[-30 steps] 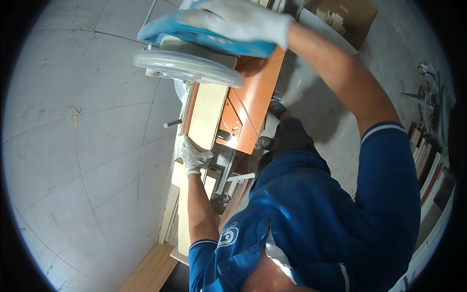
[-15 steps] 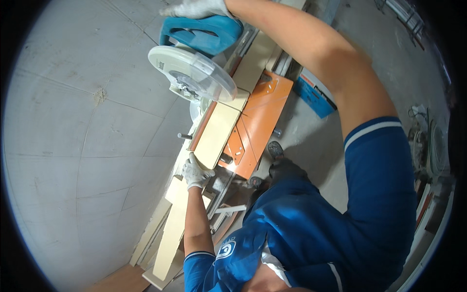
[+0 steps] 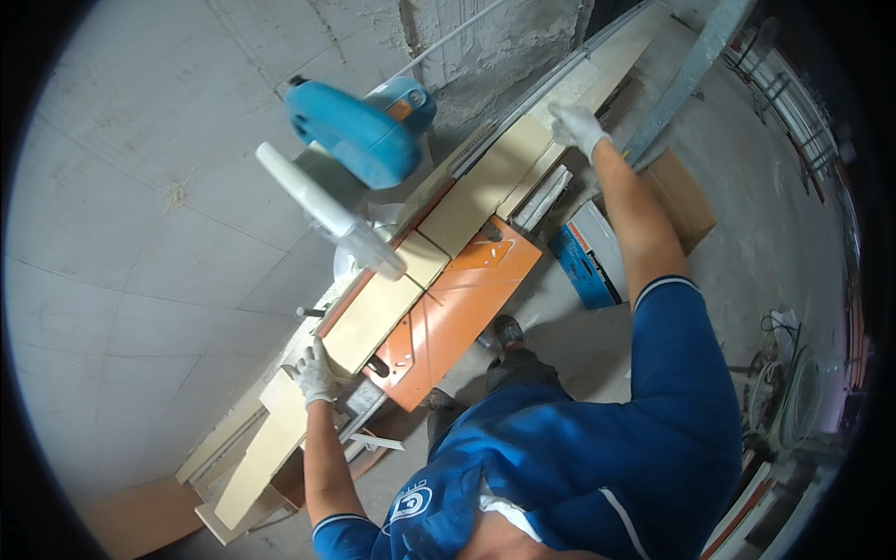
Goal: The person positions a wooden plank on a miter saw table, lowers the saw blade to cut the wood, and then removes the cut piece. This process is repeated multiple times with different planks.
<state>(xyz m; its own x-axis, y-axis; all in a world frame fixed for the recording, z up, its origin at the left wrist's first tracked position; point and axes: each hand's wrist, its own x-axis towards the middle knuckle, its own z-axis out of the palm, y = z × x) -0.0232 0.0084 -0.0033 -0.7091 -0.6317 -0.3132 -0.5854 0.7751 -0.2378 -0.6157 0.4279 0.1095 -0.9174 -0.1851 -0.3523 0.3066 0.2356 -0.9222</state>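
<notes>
A long cream board (image 3: 373, 313) lies along the saw bench on an orange plate (image 3: 467, 308). My left hand (image 3: 315, 373), in a pale work glove, grips the board near its lower-left end. Dark lines cross the board, and a second cream length (image 3: 499, 168) lies beyond them toward the upper right. At that length's far end is my gloved right hand (image 3: 579, 129), its fingers closed at the edge. A mitre saw with a blue motor housing (image 3: 359, 140) and a pale blade guard (image 3: 322, 210) stands raised above the board; its blade is hidden.
A tapering cream offcut (image 3: 257, 467) sticks out at lower left. A blue and white box (image 3: 588, 257) and a cardboard box (image 3: 677, 201) stand on the floor at right, near a metal post (image 3: 691, 79). Coiled cable (image 3: 798, 397) lies farther right.
My right hand has left the saw handle and moved right, down to the board's far end. The saw head has swung up. My left hand stays at the board's lower end.
</notes>
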